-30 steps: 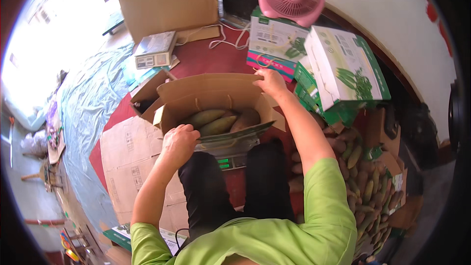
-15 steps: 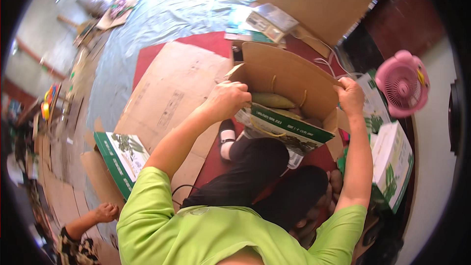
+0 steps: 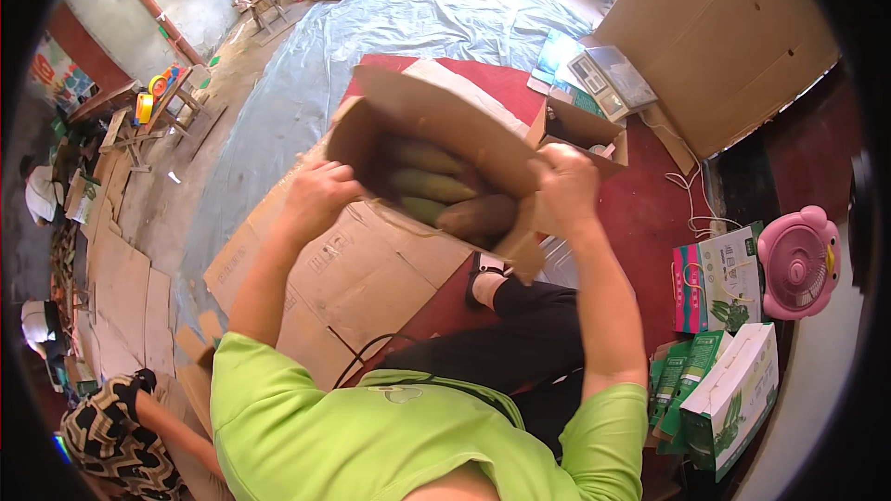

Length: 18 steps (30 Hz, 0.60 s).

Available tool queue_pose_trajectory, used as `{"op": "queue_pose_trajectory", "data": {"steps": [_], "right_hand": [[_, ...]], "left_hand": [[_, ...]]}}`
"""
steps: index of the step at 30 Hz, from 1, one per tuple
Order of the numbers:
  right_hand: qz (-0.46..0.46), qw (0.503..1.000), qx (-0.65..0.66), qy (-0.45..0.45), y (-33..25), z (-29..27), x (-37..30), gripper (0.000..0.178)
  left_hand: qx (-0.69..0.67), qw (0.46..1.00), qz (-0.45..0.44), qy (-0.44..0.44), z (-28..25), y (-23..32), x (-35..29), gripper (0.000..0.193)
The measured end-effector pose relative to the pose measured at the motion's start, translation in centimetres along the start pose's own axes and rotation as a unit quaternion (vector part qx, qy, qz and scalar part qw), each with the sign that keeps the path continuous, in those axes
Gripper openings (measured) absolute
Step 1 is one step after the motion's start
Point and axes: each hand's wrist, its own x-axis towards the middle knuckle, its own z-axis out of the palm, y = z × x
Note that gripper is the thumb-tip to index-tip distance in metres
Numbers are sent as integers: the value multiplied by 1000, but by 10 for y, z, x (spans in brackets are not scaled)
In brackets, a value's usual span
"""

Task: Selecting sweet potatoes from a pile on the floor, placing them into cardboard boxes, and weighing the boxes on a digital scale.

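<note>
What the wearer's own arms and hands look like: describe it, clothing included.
The arms come out of the loose, short, lime-green sleeves of a T-shirt; the sleeves look plain. Below them, both forearms are bare. The left hand and right hand wear no gloves, and no watch or bracelet shows. Blur hides finer finger details.

Compared with a second ago, the open carton (image 3: pixel 464 122) of long tubers (image 3: pixel 432 187) has shifted from right of the flat cardboard sheet (image 3: pixel 371 271) to above it. The left hand (image 3: pixel 320 193) now hovers over that sheet; the right hand (image 3: pixel 566 184) has come nearer it.
</note>
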Motion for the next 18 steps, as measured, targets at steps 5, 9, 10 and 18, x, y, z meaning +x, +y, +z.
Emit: {"op": "queue_pose_trajectory", "data": {"steps": [5, 9, 10, 18], "right_hand": [[-33, 997, 24, -67, -59, 91, -33, 17], [-34, 988, 6, -150, -109, 174, -79, 12], [-26, 963, 40, -267, -128, 181, -84, 11], [65, 946, 202, -246, -108, 131, -70, 13]], "left_hand": [[95, 994, -36, -43, -27, -42, -68, 8], [175, 977, -82, -94, -20, -71, -147, 9], [190, 954, -155, -174, -25, -80, -181, 9], [231, 951, -193, -76, -43, -73, -184, 15]]}}
